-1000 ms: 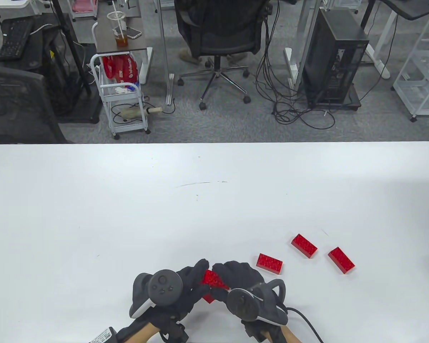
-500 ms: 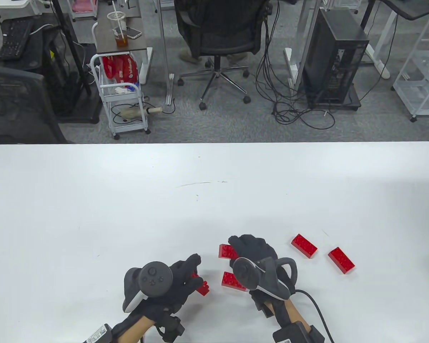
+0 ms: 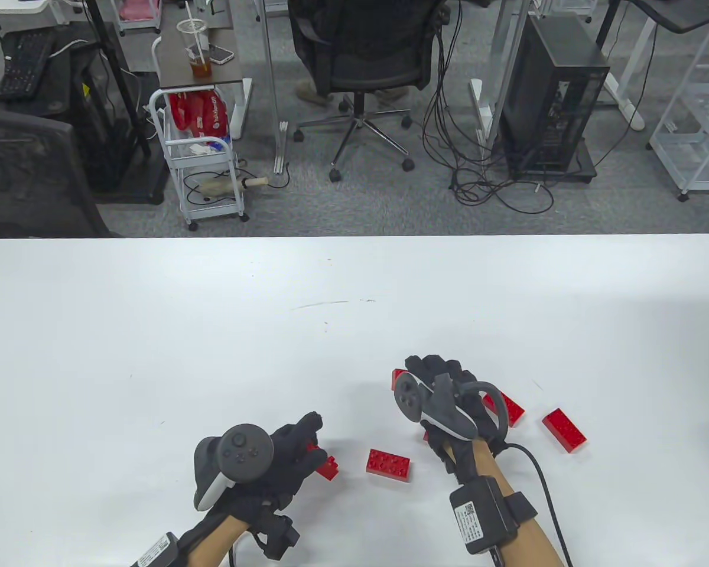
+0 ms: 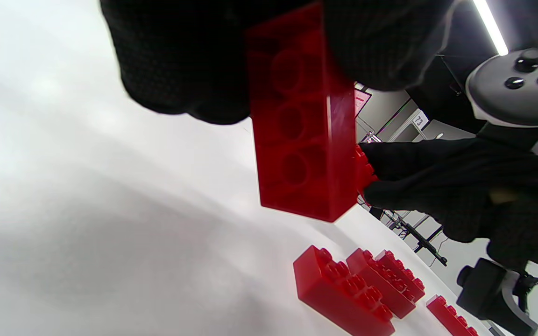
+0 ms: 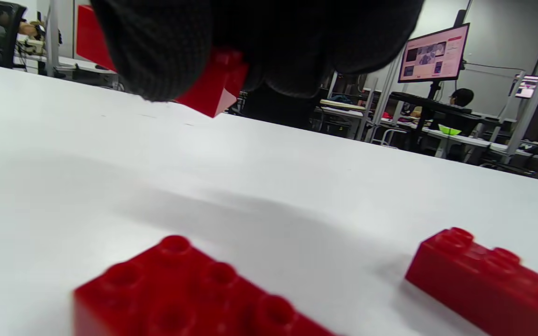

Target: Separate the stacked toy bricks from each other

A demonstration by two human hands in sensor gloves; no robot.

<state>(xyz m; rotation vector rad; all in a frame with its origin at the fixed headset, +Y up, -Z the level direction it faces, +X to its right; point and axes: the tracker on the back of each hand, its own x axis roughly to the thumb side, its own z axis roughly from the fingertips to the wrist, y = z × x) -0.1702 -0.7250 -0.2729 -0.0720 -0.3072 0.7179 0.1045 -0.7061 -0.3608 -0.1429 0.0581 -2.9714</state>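
Observation:
My left hand [image 3: 307, 443] grips one red brick [image 3: 326, 466] just above the table near the front edge; in the left wrist view the brick [image 4: 301, 135] hangs on end from my fingers. My right hand [image 3: 422, 369] holds another red brick [image 3: 398, 378], mostly hidden under the fingers; in the right wrist view it [image 5: 213, 88] sits just above the table. A single red brick [image 3: 389, 465] lies flat on the table between the hands.
Two more red bricks lie to the right: one [image 3: 511, 409] partly hidden behind my right wrist, one [image 3: 564, 429] further right. A sliver of another brick [image 3: 426, 436] shows under that wrist. The white table [image 3: 212, 331] stretches beyond.
The hands held the bricks together, then pulled apart. One brick now lies on the table between them. My right hand carried its brick away and to the right; my left drew slightly left.

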